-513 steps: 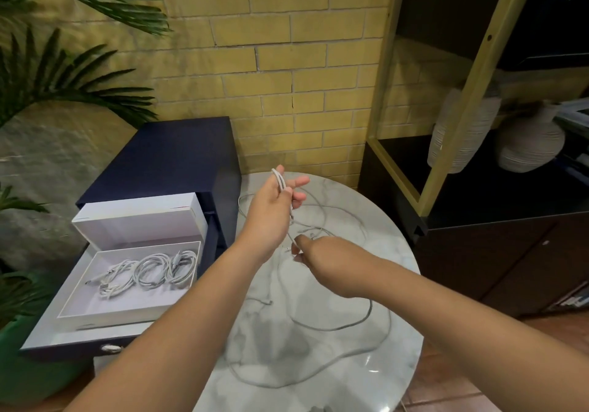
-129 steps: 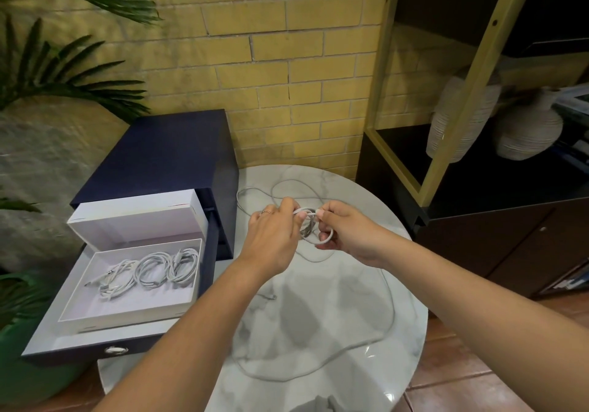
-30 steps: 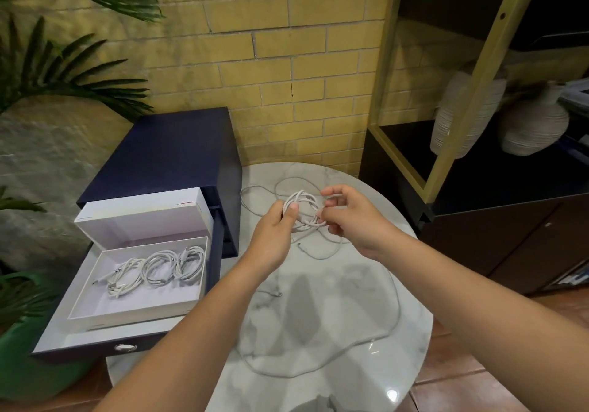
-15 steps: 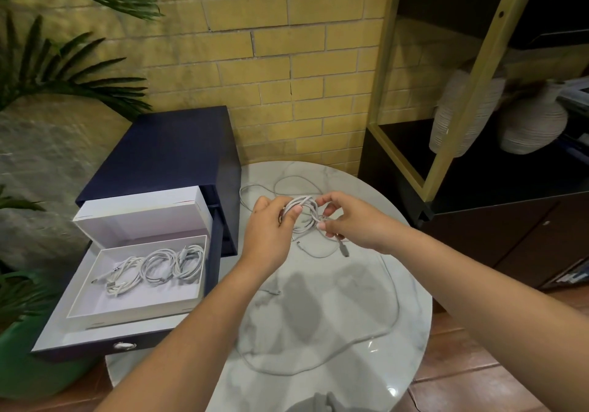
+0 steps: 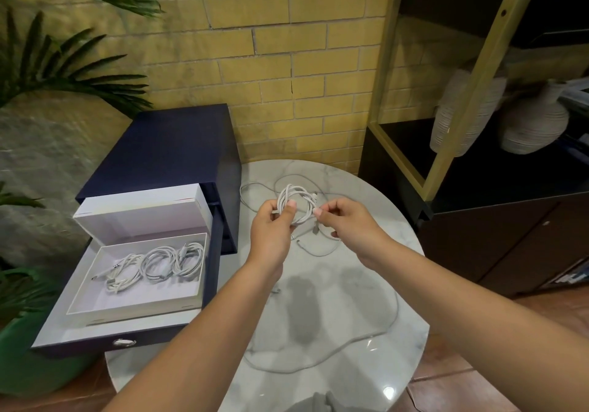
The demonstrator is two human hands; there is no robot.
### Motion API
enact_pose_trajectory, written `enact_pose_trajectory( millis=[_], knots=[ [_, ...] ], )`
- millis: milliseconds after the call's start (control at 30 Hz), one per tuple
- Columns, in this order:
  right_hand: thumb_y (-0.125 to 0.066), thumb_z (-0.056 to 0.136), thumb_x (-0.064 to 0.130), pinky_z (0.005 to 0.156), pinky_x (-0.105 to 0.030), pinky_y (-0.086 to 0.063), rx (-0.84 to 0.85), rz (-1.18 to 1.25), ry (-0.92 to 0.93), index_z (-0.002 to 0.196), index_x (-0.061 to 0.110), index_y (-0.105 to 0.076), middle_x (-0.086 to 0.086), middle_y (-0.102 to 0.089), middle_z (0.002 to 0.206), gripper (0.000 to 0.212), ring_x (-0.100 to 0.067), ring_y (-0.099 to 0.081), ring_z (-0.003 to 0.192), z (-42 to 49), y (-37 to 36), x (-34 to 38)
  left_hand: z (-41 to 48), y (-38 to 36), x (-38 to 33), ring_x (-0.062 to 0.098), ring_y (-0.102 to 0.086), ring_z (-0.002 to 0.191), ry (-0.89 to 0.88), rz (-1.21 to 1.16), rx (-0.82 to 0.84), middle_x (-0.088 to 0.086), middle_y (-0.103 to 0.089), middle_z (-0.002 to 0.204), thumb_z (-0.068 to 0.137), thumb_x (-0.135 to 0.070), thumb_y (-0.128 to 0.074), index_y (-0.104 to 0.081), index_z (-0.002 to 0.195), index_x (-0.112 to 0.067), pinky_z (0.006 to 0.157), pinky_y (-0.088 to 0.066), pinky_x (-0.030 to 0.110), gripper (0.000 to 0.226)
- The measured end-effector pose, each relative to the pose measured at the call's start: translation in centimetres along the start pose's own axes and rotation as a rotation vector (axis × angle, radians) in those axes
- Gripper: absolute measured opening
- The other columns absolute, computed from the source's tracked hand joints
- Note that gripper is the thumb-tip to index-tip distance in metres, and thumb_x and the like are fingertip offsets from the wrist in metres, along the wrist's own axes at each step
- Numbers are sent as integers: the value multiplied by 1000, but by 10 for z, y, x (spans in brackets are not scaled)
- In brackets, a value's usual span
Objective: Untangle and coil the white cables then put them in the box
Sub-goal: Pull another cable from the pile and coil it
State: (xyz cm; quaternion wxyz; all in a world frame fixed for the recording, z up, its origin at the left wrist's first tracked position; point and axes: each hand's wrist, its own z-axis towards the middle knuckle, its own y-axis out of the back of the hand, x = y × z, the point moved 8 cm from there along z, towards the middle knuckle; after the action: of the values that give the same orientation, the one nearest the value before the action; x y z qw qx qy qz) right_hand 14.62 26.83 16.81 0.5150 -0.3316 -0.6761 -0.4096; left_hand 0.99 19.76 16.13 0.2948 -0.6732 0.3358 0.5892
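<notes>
My left grip [image 5: 274, 225] is clamping the coil [image 5: 298, 199] above the tabletop [image 5: 366, 364]; my right grip [image 5: 345, 223] is pinching the coil's tail just above its dangling plug [image 5: 315, 228].

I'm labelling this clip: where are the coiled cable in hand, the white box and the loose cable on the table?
coiled cable [image 5: 287, 191]: head view, upper-left arc of loops.
white box [image 5: 149, 293]: head view, bare floor near front wall.
loose cable [image 5: 396, 309]: head view, bend on its right side.
</notes>
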Motion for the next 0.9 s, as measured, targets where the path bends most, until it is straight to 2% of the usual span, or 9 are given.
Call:
enact_pose_trajectory(
  millis=[133, 267, 400, 500, 600, 700, 767, 833, 900],
  knots=[
    [-60, 93, 27, 62, -24, -44, 149, -172, 16, 89, 11, -62, 2, -57, 75, 17, -9, -54, 68, -3, -7, 12, 0, 5, -4, 13, -48, 68, -47, 45, -38, -1, -51, 74, 96, -30, -56, -58, 87, -10, 74, -46, 32, 22],
    [-59, 94, 16, 58, -20, -50, 254, -68, -37, 88, 7, -60, -5, -58, 72, 11, -11, -60, 63, -7, -9, 17, -1, 9, -12, 13, -47, 67, -117, 74, -85, 1, -50, 72, 95, -29, -56, -58, 88, -4, 71, -44, 32, 26],
    [-61, 92, 8, 72, -20, -57, 131, 208, -71, 98, -4, -60, -23, -66, 95, 14, -23, -70, 84, -6, -5, 11, -5, 0, -5, 10, -61, 72, -22, -52, -24, -1, -63, 79, 96, -28, -57, -62, 87, -11, 78, -50, 28, 20],
    [-63, 91, 13, 82, -24, -56, 78, 379, -76, 94, -1, -60, -23, -69, 103, 14, -25, -70, 95, -8, -9, 10, -11, -5, 1, 5, -68, 77, 31, -76, 42, -2, -72, 90, 95, -28, -58, -67, 94, -13, 69, -48, 17, 17],
    [-71, 84, 14, 80, -22, -56, 22, 378, -55, 100, 1, -58, -20, -67, 101, 24, -23, -69, 92, -10, -9, 13, -13, -8, 5, 5, -70, 82, 35, -39, 76, -4, -74, 94, 92, -30, -62, -69, 96, -18, 65, -45, 13, 15],
    [-72, 81, 4, 81, -24, -56, 6, 371, -100, 111, 3, -52, -17, -65, 103, 36, -21, -67, 89, -10, -9, 11, -9, -4, 8, 10, -72, 81, 27, -22, 44, 12, -69, 102, 89, -27, -67, -61, 108, -11, 71, -49, 18, 25],
    [-69, 82, 1, 81, -24, -56, 28, 408, -125, 112, 5, -50, -18, -66, 106, 35, -24, -68, 94, -11, -10, 9, -7, -1, 9, 8, -72, 78, 41, -11, 41, 19, -65, 100, 87, -27, -70, -55, 112, -6, 68, -49, 16, 36],
    [-66, 84, -1, 79, -22, -56, 38, 435, -129, 110, 6, -51, -15, -67, 104, 31, -21, -68, 92, -12, -11, 10, -7, -1, 8, 4, -71, 74, 41, 1, 60, 16, -65, 93, 86, -25, -71, -59, 108, 1, 59, -48, 10, 37],
    [-66, 86, 1, 82, -26, -55, 37, 422, -122, 108, 8, -52, -12, -67, 99, 27, -18, -67, 87, -12, -11, 10, -9, 0, 7, 2, -70, 73, 42, -6, 66, 8, -69, 91, 87, -25, -69, -63, 103, 3, 57, -47, 8, 33]
  ],
)
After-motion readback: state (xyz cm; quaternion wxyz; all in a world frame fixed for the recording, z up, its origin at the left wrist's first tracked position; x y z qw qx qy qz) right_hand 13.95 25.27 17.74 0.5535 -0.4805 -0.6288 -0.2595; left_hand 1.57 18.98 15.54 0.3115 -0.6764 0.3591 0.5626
